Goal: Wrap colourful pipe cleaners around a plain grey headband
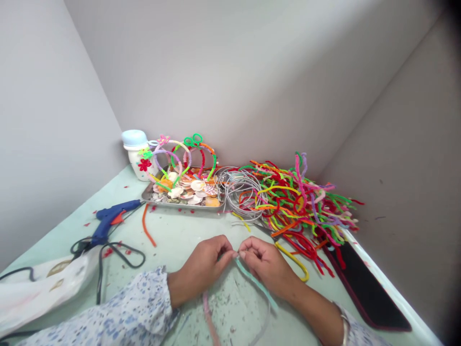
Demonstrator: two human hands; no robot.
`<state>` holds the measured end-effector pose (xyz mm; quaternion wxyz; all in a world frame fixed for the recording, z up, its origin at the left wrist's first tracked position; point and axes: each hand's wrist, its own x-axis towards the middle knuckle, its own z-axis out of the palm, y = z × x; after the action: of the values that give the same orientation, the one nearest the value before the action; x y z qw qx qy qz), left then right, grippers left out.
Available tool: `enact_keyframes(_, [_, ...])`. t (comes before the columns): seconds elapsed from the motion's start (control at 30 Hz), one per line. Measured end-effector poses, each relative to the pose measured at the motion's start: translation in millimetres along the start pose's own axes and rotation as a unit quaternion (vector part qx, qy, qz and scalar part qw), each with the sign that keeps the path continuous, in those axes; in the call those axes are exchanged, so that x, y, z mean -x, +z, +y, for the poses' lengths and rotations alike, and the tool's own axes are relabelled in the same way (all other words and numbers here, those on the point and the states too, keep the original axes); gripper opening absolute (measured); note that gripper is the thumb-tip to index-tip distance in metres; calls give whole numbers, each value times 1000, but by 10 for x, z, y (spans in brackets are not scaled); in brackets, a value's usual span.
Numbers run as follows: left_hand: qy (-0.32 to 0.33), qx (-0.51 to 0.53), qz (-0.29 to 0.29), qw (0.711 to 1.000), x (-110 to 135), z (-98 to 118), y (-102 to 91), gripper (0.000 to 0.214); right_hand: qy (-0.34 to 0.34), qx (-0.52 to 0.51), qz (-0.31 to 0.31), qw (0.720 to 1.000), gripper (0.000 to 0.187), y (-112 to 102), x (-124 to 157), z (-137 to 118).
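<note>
My left hand (207, 262) and my right hand (268, 264) meet fingertip to fingertip low over the table, both closed in a pinch. Between them is one end of a light blue pipe cleaner (257, 281), whose free length slants down to the right beneath my right hand. A pink-wrapped strip (209, 317) comes out below my left hand and runs toward the near edge. Faintly visible on the right, a thin grey wire (265, 322) curves down. My fingers hide where wire, pink wrap and blue pipe cleaner join.
A metal tray (187, 205) holds shells and several fuzzy headbands, beside a white jar (135, 156). Coiled wire (245, 192) adjoins a heap of pipe cleaners (306, 202). A blue glue gun (106, 221), yellow-handled tool (297, 262), black mat (370, 288) and white bag (46, 293) lie around.
</note>
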<state>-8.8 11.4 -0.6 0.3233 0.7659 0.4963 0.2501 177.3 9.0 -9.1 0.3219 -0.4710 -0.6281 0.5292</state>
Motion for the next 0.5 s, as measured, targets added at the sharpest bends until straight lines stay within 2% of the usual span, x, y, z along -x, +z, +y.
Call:
enact_keyframes(0.23, [30, -165, -12, 986, 28, 22, -5, 21, 7, 11, -10, 1000, 10, 7, 6, -12])
enact_keyframes(0.5, [29, -103, -5, 994, 55, 51, -20, 14, 1, 16, -3, 1000, 11, -1, 5, -17])
